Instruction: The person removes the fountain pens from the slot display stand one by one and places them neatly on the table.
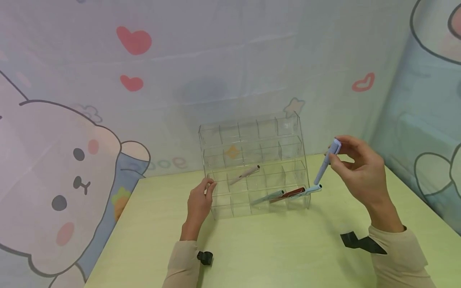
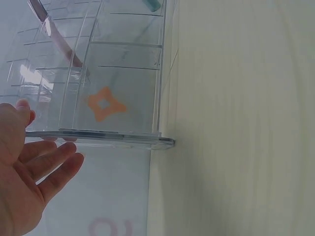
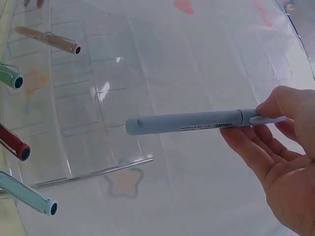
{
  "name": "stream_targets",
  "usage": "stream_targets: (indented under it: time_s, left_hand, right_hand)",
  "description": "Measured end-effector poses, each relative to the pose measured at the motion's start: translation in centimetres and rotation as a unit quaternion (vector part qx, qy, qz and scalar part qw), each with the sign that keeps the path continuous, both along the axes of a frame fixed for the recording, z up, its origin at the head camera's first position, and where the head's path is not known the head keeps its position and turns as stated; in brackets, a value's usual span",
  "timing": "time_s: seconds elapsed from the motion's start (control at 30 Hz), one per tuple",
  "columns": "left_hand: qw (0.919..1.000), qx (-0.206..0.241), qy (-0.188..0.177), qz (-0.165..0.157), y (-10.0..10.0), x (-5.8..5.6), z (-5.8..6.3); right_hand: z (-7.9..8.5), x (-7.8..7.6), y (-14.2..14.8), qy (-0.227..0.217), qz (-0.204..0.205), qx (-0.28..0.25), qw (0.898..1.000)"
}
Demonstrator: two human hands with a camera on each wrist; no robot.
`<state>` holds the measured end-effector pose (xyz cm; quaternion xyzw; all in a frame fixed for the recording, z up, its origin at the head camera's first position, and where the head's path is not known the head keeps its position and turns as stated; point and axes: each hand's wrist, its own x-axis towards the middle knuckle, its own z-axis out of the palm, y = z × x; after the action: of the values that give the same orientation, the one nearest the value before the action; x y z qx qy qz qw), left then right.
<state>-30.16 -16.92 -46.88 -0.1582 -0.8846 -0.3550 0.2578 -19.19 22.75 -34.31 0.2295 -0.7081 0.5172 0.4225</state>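
In my right hand (image 1: 363,172) I hold a lavender-blue pen (image 1: 327,160), pinched at its cap between thumb and fingers. It hangs tilted in the air at the right side of a clear tiered rack (image 2: 113,136). My left hand (image 1: 199,200) grips the rack's left side panel, thumb on the inner face and fingers outside. A pale pink pen (image 1: 246,173) lies slanted in a middle tier. Lower down, a pale green pen (image 1: 270,197), a dark red pen (image 1: 289,194) and a light blue pen (image 1: 309,190) lean side by side in the bottom tier.
The rack stands on a pale yellow-green table (image 1: 270,248) against a printed cloth backdrop (image 1: 223,60) with hearts and a bear. Black wrist mounts (image 1: 205,258) sit by both sleeves. Thin clear dividers split every tier into several compartments.
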Motion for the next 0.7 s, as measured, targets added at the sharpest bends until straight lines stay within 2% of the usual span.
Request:
stream_targets:
  time_s: [0.1,0.4,0.57,0.7]
  left_hand:
    - [1.0000,-0.001,-0.001,-0.004,-0.07,0.08,-0.06]
    - [0.9999,0.003,-0.012,0.000,0.07,0.27,0.33]
    - [1.0000,0.002,-0.007,-0.001,0.07,0.32,0.28]
    - [1.0000,0.002,-0.002,-0.004,0.02,0.26,0.13]
  right_hand:
    - [0.07,0.13,-0.05,-0.003,0.007,-0.002,1.000]
    - [0.32,0.44,0.01,0.001,-0.008,-0.004,1.000]
    - [0.31,0.48,-0.15,0.009,0.034,-0.023,0.999]
    - [0.31,0.38,-0.29,0.007,0.100,-0.045,0.994]
